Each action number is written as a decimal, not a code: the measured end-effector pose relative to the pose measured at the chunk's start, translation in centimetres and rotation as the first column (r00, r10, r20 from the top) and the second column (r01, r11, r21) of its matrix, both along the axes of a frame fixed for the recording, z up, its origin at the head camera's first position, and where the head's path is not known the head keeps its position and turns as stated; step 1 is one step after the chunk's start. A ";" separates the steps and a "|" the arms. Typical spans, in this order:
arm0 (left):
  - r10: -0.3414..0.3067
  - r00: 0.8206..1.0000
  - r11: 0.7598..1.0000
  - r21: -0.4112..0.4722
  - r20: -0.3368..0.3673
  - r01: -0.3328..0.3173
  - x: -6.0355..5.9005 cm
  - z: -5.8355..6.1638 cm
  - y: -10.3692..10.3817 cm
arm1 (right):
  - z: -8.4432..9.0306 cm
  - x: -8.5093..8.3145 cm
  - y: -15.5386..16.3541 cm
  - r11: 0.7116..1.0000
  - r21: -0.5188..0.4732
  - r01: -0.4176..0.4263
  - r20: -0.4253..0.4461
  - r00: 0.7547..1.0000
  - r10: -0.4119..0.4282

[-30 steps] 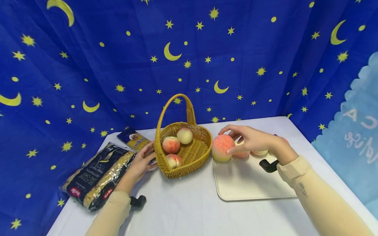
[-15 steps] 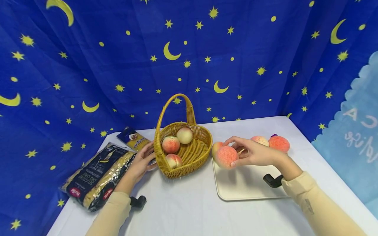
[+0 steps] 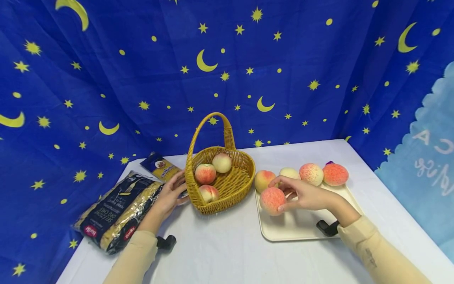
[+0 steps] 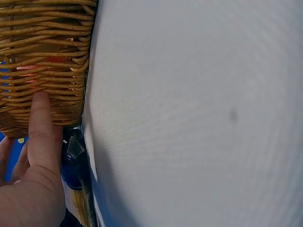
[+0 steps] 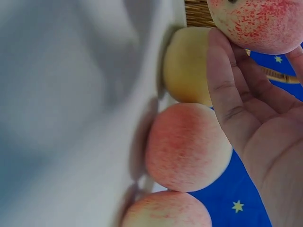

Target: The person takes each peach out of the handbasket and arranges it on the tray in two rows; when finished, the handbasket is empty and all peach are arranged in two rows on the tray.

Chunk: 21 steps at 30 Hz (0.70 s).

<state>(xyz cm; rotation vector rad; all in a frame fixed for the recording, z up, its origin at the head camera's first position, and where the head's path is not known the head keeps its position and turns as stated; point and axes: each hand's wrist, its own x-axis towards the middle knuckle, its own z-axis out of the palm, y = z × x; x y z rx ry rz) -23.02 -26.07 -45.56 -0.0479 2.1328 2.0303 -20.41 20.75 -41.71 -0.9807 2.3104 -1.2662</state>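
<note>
My right hand [image 3: 283,194] grips a pink-speckled peach [image 3: 271,200] just over the left part of a cream tray [image 3: 301,230]. The right wrist view shows that peach [image 5: 255,21] against my fingers [image 5: 227,80]. Several more peaches line the tray's far edge, among them a yellow-orange one [image 3: 264,179] and a red one [image 3: 335,174]. A wicker basket [image 3: 244,179] with a tall handle holds three peaches [image 3: 205,173]. My left hand [image 3: 173,193] rests flat against the basket's left side, a straight finger [image 4: 41,127] touching the weave [image 4: 47,52].
A dark bag of pasta [image 3: 117,211] lies at the table's left edge, with a small blue and yellow packet [image 3: 161,167] behind it. A star-patterned blue cloth hangs behind the white table [image 3: 220,252].
My right hand has drawn the peach from the tray's far left corner toward me, uncovering the row of peaches behind it. The left hand has stayed on the basket.
</note>
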 end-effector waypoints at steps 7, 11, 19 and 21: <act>0.003 1.000 1.000 -0.006 -0.001 -0.003 0.0 0.0 0.0 | -1.2 0.3 0.1 1.000 0.008 0.002 0.027 1.000 -0.002; 0.004 1.000 1.000 -0.002 0.003 -0.004 0.0 0.0 0.0 | -1.6 0.4 0.1 1.000 0.003 -0.013 0.032 0.999 0.013; -0.002 1.000 1.000 -0.005 0.009 0.002 0.1 0.2 0.0 | -2.3 0.4 0.0 1.000 0.002 -0.029 0.058 0.998 0.029; -0.001 1.000 1.000 -0.002 0.010 0.001 0.1 0.2 0.0 | -2.4 0.4 0.0 0.999 -0.005 -0.032 0.071 0.997 0.032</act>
